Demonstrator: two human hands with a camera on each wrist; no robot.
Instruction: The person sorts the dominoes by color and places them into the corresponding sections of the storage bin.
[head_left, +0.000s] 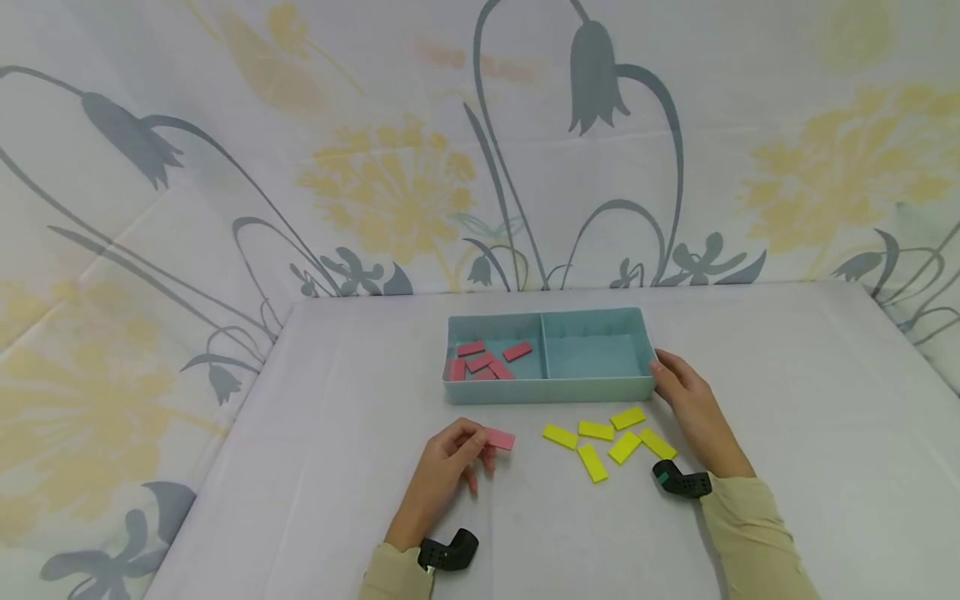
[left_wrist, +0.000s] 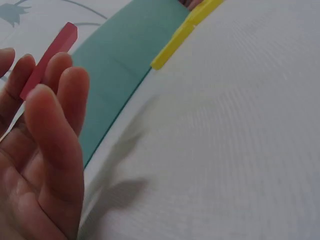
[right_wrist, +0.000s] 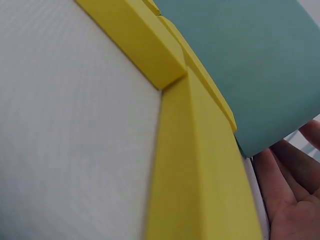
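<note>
My left hand (head_left: 446,462) pinches a pink-red tile (head_left: 499,439) between thumb and fingers, in front of the box's left half. In the left wrist view the red tile (left_wrist: 50,60) tilts above the fingertips. My right hand (head_left: 693,408) holds the right end of the light blue two-compartment box (head_left: 555,390), its thumb at the rim. The right wrist view shows the fingers (right_wrist: 277,185) against the box's end near its bottom corner. Several red tiles (head_left: 517,351) lie in the left compartment; the right compartment (head_left: 597,354) shows a bare floor.
Several yellow tiles (head_left: 596,430) lie loosely grouped on the white tablecloth (head_left: 337,467), between the hands and in front of the box. Behind stands a flower-printed cloth backdrop (head_left: 525,167). Each wrist carries a black camera (head_left: 448,550).
</note>
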